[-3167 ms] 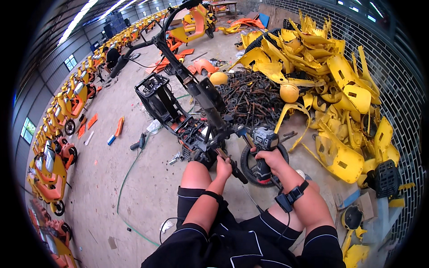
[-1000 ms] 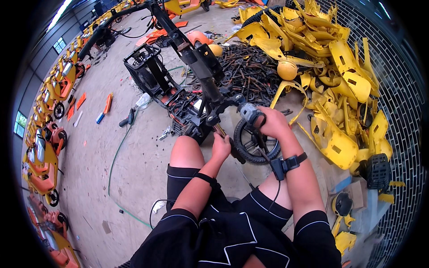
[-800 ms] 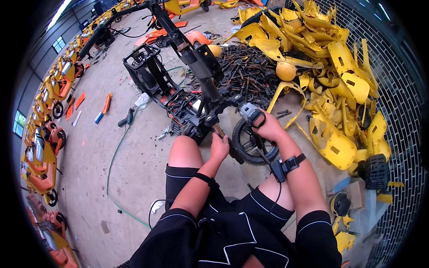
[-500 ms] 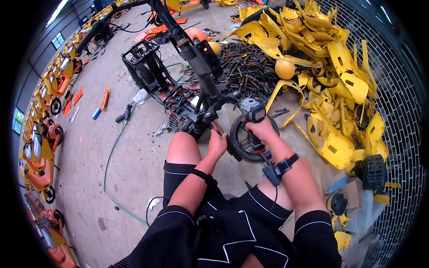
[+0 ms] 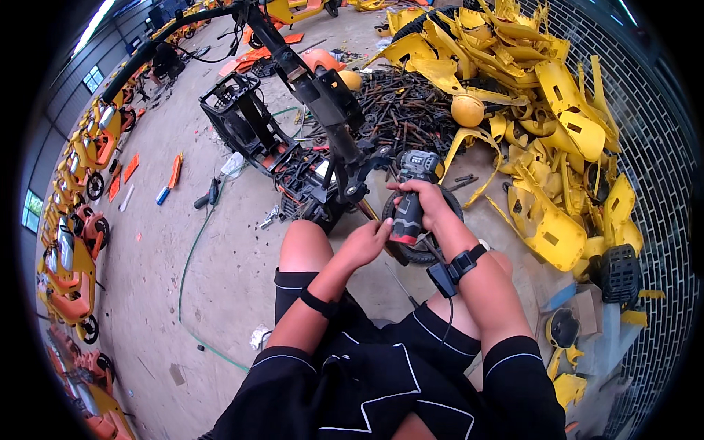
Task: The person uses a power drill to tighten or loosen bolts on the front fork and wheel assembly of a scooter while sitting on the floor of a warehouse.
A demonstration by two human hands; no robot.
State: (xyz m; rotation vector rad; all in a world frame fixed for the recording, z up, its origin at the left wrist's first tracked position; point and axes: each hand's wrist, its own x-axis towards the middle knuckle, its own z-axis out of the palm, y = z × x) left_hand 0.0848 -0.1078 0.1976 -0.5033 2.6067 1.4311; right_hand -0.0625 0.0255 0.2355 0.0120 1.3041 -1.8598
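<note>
Grey-black drill (image 5: 408,218) clamped in right hand (image 5: 427,198); left hand (image 5: 366,243) beside it (grip unclear).

No text, label, number or sign can be read clearly. The drill (image 5: 419,163) has pale marks on its grey housing, possibly lettering, but too small to make out. Nothing legible shows on the scooters (image 5: 70,293), yellow panels (image 5: 548,233) or wall (image 5: 671,220).

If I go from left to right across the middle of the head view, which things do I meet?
Parked scooters, small blue object, dark tool, left hand, right hand holding a power drill, yellow panels, brick wall.
</note>
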